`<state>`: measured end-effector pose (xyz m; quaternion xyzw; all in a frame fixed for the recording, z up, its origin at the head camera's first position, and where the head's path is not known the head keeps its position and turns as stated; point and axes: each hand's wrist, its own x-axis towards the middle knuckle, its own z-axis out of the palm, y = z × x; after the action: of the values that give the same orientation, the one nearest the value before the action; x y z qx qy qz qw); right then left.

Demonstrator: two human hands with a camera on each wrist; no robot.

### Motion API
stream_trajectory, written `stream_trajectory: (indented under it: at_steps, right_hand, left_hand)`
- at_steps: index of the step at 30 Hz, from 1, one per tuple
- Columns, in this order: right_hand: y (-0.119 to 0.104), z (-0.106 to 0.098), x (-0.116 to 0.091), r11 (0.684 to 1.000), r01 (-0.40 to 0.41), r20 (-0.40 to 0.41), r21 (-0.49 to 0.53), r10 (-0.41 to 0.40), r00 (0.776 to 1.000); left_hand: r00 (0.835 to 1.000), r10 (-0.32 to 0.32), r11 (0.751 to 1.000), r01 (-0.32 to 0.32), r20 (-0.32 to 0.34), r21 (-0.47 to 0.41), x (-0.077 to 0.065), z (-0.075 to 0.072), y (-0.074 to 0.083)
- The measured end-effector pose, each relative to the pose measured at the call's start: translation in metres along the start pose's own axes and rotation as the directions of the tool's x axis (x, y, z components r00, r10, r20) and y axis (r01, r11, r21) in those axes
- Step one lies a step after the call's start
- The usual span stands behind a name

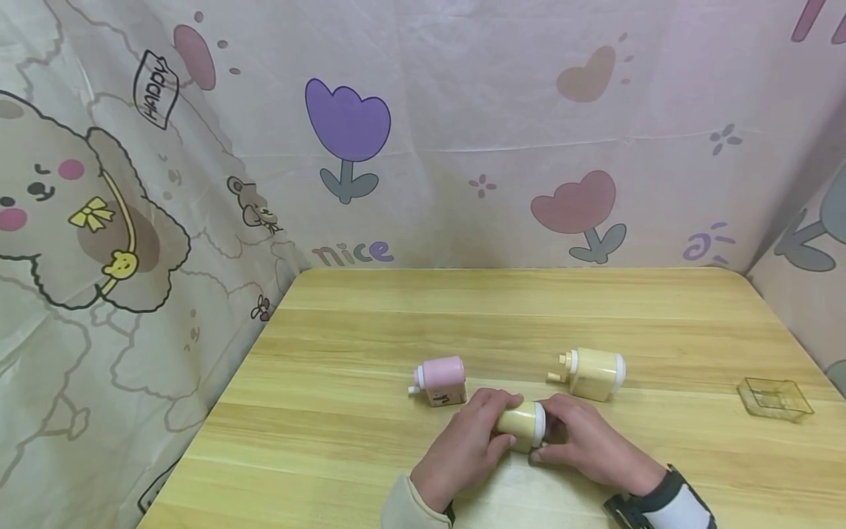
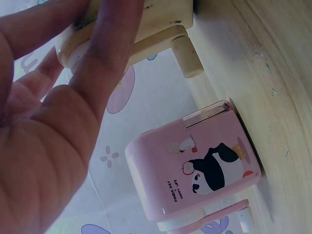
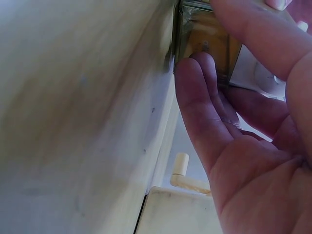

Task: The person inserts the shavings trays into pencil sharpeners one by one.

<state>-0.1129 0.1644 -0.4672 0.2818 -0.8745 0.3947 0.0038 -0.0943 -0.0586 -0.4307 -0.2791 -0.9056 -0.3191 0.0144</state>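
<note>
My left hand point(image 1: 465, 442) grips a yellow pencil sharpener point(image 1: 521, 420) near the front of the table, fingers over its top and thumb on the near side. Its crank handle point(image 2: 187, 59) sticks out past the fingers in the left wrist view. At its white-rimmed end, my right hand point(image 1: 584, 441) pinches the sharpener's see-through drawer point(image 3: 217, 36), with fingertips on its face. Left of the hands stands a pink pencil sharpener point(image 1: 444, 376) with a panda print. Behind the right hand is another yellow pencil sharpener point(image 1: 598, 373), its crank pointing left.
A clear yellowish open drawer point(image 1: 775, 413) lies by itself toward the right edge of the wooden table point(image 1: 317, 411). Printed cloth point(image 1: 449, 88) hangs behind the table and along both sides.
</note>
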Motion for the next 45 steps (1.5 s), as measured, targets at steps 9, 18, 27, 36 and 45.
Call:
stream_trajectory:
  at_steps: [9,18,27,36,45]
  right_hand:
    - [0.0,0.0,0.001,1.0,-0.019,0.012,0.009,0.019,1.0]
    - [-0.001,-0.001,0.001,1.0,-0.029,0.028,0.011,0.029,0.999]
    - [-0.001,0.0,0.001,1.0,-0.029,0.025,0.005,0.029,0.999]
    - [0.0,-0.008,-0.005,0.997,-0.007,0.037,-0.073,0.01,0.999]
    - [0.014,-0.053,-0.026,0.992,-0.081,0.144,0.093,0.068,0.987]
  left_hand:
    - [1.0,0.01,1.0,-0.01,-0.011,0.011,0.0,0.0,0.0]
    - [1.0,0.009,1.0,-0.009,-0.007,0.008,-0.001,0.001,0.0]
    - [1.0,0.006,1.0,-0.006,-0.004,0.0,0.0,0.001,0.002]
    - [0.997,0.045,0.999,-0.044,-0.058,0.012,0.002,0.003,-0.003]
    - [0.99,-0.068,0.997,0.072,-0.125,0.021,0.025,0.0,-0.004]
